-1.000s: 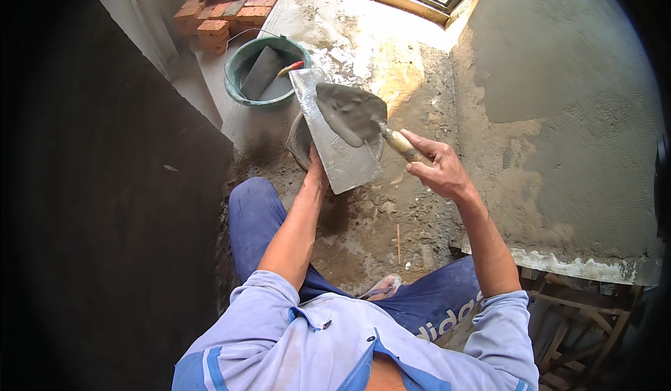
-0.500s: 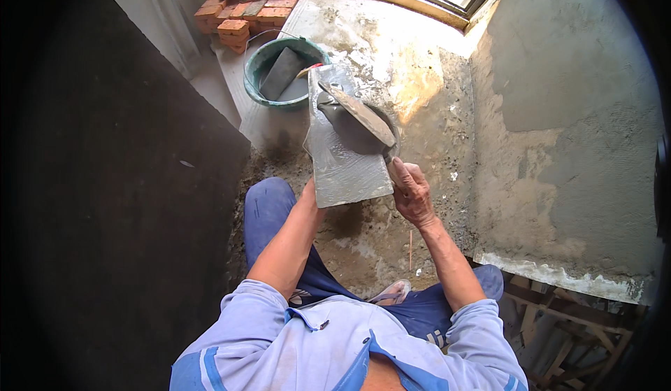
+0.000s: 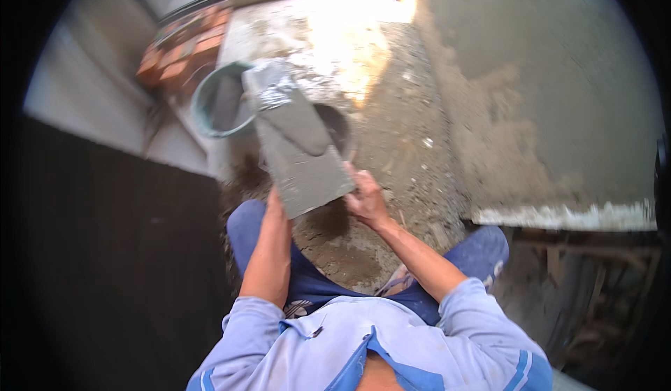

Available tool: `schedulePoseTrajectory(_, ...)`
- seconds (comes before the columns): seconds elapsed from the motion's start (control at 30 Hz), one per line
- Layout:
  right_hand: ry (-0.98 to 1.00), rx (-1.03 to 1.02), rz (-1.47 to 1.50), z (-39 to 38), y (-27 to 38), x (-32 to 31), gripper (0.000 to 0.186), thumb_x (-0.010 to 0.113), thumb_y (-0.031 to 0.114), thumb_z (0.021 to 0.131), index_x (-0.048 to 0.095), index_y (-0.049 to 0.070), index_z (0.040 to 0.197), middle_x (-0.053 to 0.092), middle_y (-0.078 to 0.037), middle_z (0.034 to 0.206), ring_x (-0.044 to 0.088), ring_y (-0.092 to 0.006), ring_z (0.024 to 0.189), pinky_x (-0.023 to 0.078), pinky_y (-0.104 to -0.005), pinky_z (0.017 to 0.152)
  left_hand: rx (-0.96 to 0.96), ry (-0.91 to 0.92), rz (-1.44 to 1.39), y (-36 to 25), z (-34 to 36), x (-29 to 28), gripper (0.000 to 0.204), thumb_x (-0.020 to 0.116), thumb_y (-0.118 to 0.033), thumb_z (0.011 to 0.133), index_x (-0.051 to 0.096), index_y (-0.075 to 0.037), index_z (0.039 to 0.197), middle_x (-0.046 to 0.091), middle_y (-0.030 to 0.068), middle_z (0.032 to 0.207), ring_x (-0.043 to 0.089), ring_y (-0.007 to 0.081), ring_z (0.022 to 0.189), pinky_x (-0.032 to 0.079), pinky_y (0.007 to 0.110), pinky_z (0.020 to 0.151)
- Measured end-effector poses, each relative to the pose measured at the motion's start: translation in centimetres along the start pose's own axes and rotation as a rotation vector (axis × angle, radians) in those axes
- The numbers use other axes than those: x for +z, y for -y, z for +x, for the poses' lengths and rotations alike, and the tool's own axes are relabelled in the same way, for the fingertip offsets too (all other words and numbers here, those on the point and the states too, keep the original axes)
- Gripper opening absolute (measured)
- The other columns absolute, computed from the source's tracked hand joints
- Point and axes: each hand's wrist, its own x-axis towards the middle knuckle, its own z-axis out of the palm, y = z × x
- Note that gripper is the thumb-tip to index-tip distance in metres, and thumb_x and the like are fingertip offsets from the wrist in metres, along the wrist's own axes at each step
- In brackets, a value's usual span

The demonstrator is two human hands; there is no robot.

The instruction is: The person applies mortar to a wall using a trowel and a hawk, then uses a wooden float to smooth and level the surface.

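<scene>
A rectangular grey tile (image 3: 307, 181), its upper face spread with wet mortar and shiny near the far end, is held in front of me above the floor. My left hand (image 3: 277, 203) supports it from below at the near left; its fingers are hidden under the tile. At the near right edge, my right hand (image 3: 367, 198) is closed round the handle of a trowel, mostly hidden by the fingers. The blade of the trowel (image 3: 297, 129), blurred and mortar-grey, lies low over the tile's face. Behind the tile, a dark round container (image 3: 335, 126) shows in part.
A green bucket (image 3: 203, 108) with a grey slab standing in it is at the far left of the tile. Stacked red bricks (image 3: 183, 52) lie beyond it. A partly plastered wall (image 3: 545, 111) rises on the right, a dark board (image 3: 119, 251) on the left.
The trowel blade, tilted up on edge before, now lies flatter over the tile. Mortar covers more of the near face. Tile and both hands have shifted left in the picture as the view turned.
</scene>
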Motion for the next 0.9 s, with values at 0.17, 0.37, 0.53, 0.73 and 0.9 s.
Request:
schedulePoseTrajectory(0.17, 0.181, 0.604, 0.746, 3.4, -1.5, 4.9, 0.049, 0.064, 0.026, 0.087, 0.055, 0.005, 0.129, 0.063, -0.02, 0.118, 0.064, -0.0317, 0.099, 0.05, -0.0388, 0.083, -0.046, 0.1, 0.094, 1.2, 3.0, 3.5, 0.044, 0.05, -0.041, 0.097, 0.055, -0.006, 0.123, 0.063, 0.0109, 0.111, 0.062, 0.0257, 0.097, 0.053, 0.041, 0.082)
schedulePoseTrajectory(0.37, 0.456, 0.597, 0.272, -3.2, 3.7, -3.9, 0.08, 0.067, 0.036, 0.085, 0.031, 0.002, 0.147, 0.057, -0.028, 0.124, 0.056, -0.0413, 0.114, 0.046, -0.0432, 0.096, -0.184, 0.231, 0.123, 9.0, 6.1, 12.6, 0.041, 0.05, -0.039, 0.097, 0.056, -0.006, 0.12, 0.064, 0.0105, 0.108, 0.063, 0.0249, 0.095, 0.054, 0.04, 0.08)
schedulePoseTrajectory(0.53, 0.848, 0.291, -0.103, -12.4, 6.1, -15.2, 0.051, 0.061, 0.025, 0.088, 0.049, 0.0, 0.13, 0.061, -0.027, 0.108, 0.059, -0.0408, 0.105, 0.049, -0.0497, 0.084, -0.314, 0.3, 0.068, 18.9, 7.8, 21.5, 0.039, 0.051, -0.037, 0.098, 0.057, -0.005, 0.119, 0.065, 0.0101, 0.106, 0.063, 0.0243, 0.093, 0.054, 0.039, 0.078)
schedulePoseTrajectory(0.73, 0.106, 0.213, -0.286, -20.0, 7.0, -22.5, 0.045, 0.069, 0.01, 0.08, 0.057, 0.0, 0.122, 0.063, -0.015, 0.1, 0.063, -0.0319, 0.094, 0.052, -0.041, 0.081, -0.377, 0.282, -0.001, 29.7, 9.0, 28.2, 0.036, 0.051, -0.035, 0.098, 0.058, -0.005, 0.116, 0.065, 0.0097, 0.103, 0.064, 0.0235, 0.09, 0.055, 0.039, 0.076)
schedulePoseTrajectory(0.9, 0.143, 0.235, -0.366, -21.9, 7.1, -22.9, 0.049, 0.071, 0.008, 0.077, 0.059, 0.001, 0.123, 0.065, -0.013, 0.101, 0.065, -0.0278, 0.09, 0.053, -0.0371, 0.081, -0.337, 0.219, 0.013, 34.2, 8.8, 30.9, 0.033, 0.051, -0.033, 0.099, 0.059, -0.004, 0.114, 0.066, 0.0094, 0.101, 0.064, 0.0229, 0.088, 0.055, 0.038, 0.074)
